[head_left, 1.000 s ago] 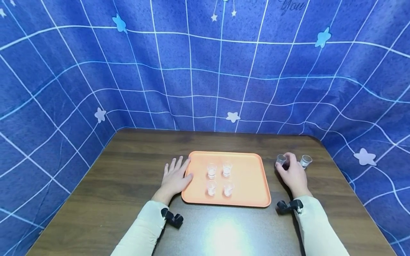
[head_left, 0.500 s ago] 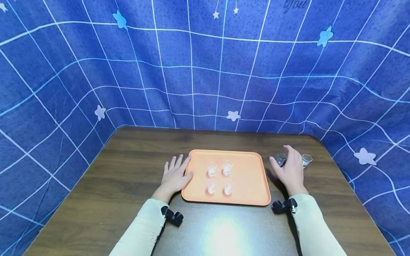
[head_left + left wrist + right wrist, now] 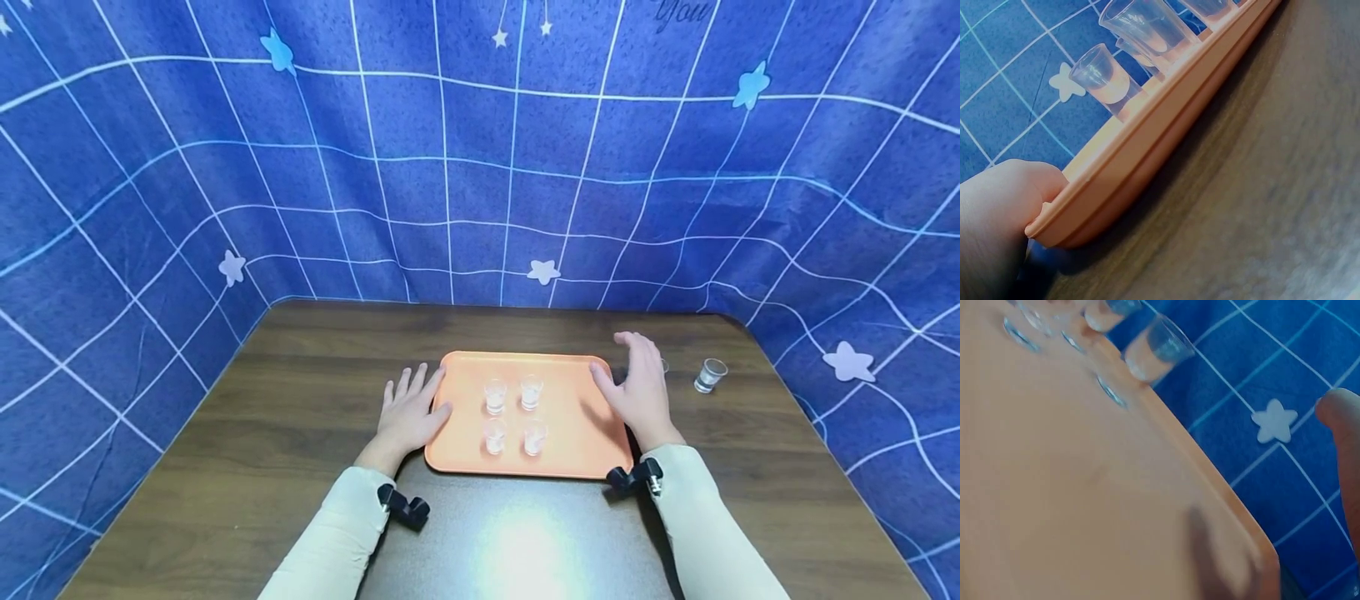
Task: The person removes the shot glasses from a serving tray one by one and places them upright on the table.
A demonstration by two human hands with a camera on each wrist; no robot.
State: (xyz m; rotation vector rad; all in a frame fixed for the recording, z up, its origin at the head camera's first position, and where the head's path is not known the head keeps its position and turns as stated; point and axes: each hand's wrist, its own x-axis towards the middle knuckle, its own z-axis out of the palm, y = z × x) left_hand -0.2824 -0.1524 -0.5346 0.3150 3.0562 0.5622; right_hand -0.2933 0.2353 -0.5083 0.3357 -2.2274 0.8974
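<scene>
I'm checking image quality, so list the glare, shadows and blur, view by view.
Head: white glare on the table, a shadow on the tray beside the right hand. Left wrist: the table is blurred at lower right. Right wrist: dim, cups slightly blurred, a blurry shadow on the tray.

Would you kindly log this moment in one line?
left hand: touching orange tray; right hand: empty, over tray's right edge; four cups: on tray

Four glasses (image 3: 495, 397) stand on the tray (image 3: 572, 454), two other glasses (image 3: 710, 376) to its right.
</scene>
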